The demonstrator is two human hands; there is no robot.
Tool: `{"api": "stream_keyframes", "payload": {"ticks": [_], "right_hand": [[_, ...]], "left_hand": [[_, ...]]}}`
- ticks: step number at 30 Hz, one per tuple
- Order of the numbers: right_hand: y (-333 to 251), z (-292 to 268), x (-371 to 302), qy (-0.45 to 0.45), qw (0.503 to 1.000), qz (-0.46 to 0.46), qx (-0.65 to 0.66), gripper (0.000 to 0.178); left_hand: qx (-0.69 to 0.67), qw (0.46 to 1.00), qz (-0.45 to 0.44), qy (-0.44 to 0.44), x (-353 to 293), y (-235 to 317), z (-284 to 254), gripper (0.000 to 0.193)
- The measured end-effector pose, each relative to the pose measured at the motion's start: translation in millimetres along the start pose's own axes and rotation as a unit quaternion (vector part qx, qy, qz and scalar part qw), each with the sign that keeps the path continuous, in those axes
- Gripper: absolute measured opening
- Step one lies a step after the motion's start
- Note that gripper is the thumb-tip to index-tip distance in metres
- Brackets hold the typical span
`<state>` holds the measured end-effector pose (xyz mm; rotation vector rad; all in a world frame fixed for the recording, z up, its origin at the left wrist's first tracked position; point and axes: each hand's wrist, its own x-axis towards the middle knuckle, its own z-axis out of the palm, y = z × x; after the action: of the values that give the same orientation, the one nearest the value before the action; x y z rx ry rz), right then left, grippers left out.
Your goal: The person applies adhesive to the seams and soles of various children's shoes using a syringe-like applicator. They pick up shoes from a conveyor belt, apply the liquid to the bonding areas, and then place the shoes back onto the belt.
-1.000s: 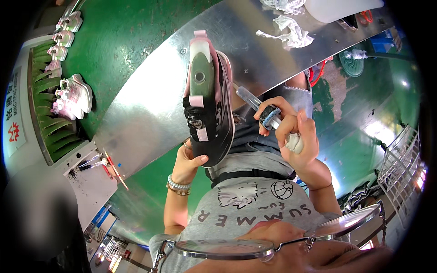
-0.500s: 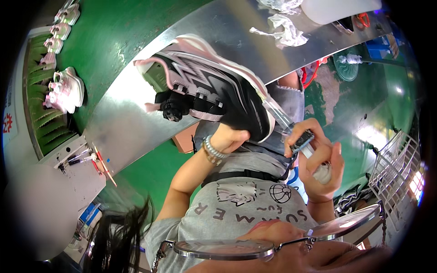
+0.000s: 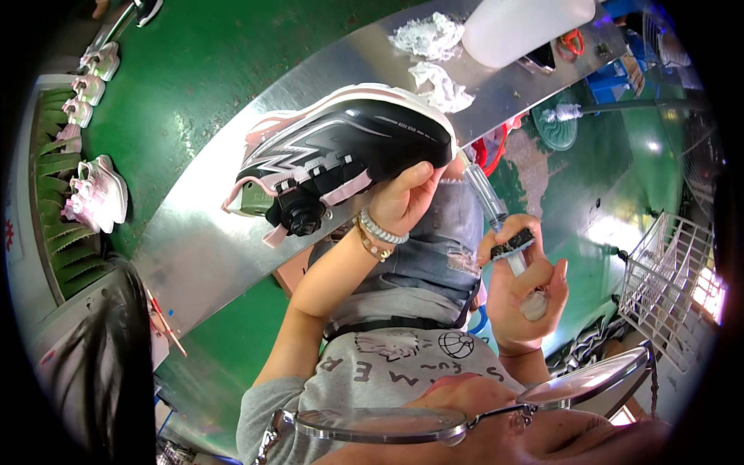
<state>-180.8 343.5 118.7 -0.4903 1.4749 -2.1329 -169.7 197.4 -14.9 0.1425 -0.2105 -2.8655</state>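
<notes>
Black shoe (image 3: 353, 139) partly hides left hand (image 3: 401, 201); syringe (image 3: 483, 190) tip indistinct.

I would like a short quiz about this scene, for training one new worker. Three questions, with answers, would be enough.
1. Which hand holds the shoe?
2. True or false: the syringe is nearer to the shoe's toe than to its heel.
3. Choose the colour of the wire basket at the picture's right: A) red, B) white, C) green.

Key: 1. the left hand; 2. true; 3. B.
</notes>
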Motion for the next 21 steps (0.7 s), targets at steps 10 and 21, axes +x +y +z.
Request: {"api": "stream_keyframes", "payload": {"ticks": [10,21], "right_hand": [[21,4,3,-0.053,0.986,-0.103,-0.122,0.066],[42,11,4,-0.002,0.975,-0.211,-0.063,0.057]], "left_hand": [[-0.031,0.971,-0.004,0.236,8,17,72,0.016],[-0.016,0.957,-0.049,0.287,5,80,43,0.032]]}}
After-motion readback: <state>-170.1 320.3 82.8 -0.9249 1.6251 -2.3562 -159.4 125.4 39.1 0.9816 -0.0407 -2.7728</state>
